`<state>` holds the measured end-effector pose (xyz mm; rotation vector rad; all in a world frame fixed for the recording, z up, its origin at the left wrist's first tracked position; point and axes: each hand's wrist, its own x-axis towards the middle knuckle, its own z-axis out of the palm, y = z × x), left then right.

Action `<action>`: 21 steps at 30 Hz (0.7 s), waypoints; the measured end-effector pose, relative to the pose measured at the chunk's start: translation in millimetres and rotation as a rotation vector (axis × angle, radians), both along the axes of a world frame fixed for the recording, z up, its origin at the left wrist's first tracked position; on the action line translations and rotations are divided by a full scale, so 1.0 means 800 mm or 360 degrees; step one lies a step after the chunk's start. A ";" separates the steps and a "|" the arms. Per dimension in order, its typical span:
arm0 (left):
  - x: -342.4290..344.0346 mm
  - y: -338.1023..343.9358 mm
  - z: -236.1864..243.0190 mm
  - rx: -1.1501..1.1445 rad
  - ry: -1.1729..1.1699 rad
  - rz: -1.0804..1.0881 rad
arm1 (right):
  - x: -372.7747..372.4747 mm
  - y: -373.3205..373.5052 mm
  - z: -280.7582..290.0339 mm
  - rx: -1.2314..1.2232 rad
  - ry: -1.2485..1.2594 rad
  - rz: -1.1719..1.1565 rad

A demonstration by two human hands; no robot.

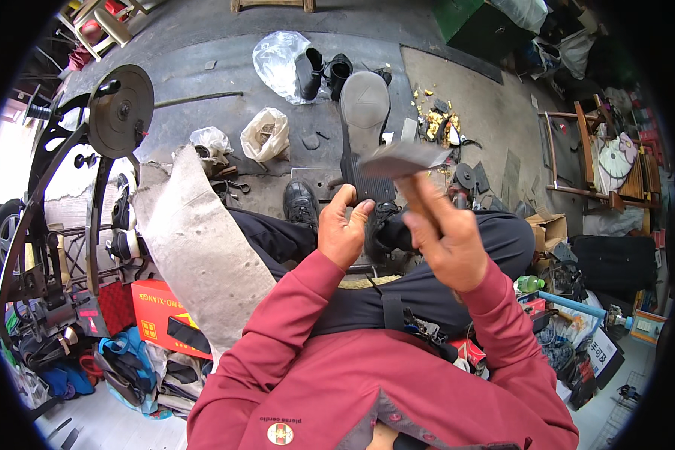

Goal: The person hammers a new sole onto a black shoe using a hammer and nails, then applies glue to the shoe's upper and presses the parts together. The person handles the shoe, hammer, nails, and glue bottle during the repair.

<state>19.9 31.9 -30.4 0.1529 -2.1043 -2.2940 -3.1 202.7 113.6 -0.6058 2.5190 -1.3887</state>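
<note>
A shoe (364,105) stands sole up in front of me, its grey front part pointing away and its black ridged end near my hands. My left hand (343,229) is closed at the near edge of that sole, thumb and forefinger gripping it. In my right hand (454,244) is the handle of a hammer, gripped in a fist. The grey metal head of the hammer (403,160) is smeared by motion and hangs over the ridged part of the sole, hiding some of it. Whether it touches the sole, I cannot tell.
A black hand-wheel machine (121,111) stands at left. A grey cloth (195,240) covers my left thigh. Ahead lie black boots (310,75), a white plastic bag (265,135) and yellow scraps (441,126). A red box (165,319) with a phone sits at lower left.
</note>
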 end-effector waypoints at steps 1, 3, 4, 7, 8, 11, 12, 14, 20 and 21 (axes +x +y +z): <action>-0.002 0.001 0.000 -0.0015 0.0017 0.0025 | -0.003 0.000 -0.001 0.0171 -0.0024 0.0172; -0.003 0.001 -0.002 0.0006 0.0141 0.0066 | -0.004 0.000 -0.002 0.0184 0.0030 0.0283; -0.001 0.002 -0.003 0.0013 0.0153 0.0080 | -0.004 0.001 -0.002 0.0255 0.0140 0.0280; -0.001 0.000 -0.007 -0.0087 0.0022 0.0006 | 0.001 0.003 -0.001 0.0046 -0.0029 0.0026; -0.001 -0.001 -0.007 -0.0155 -0.0053 -0.0005 | 0.002 0.005 -0.001 0.0062 -0.0007 0.0021; -0.002 0.005 -0.007 -0.0094 0.0202 0.0154 | -0.001 0.004 -0.004 0.0202 -0.0038 0.0213; -0.002 0.005 -0.008 -0.0080 0.0278 0.0153 | -0.003 0.004 -0.004 0.0305 -0.0172 0.0277; -0.002 0.006 -0.007 -0.0070 0.0210 0.0196 | -0.005 0.004 -0.004 0.0369 -0.0072 0.0297; -0.002 0.007 -0.007 -0.0107 0.0105 0.0176 | 0.006 0.001 0.003 0.0008 -0.0021 -0.0113; -0.003 0.008 -0.006 -0.0080 0.0144 0.0195 | 0.004 -0.003 0.001 -0.0037 0.0035 -0.0052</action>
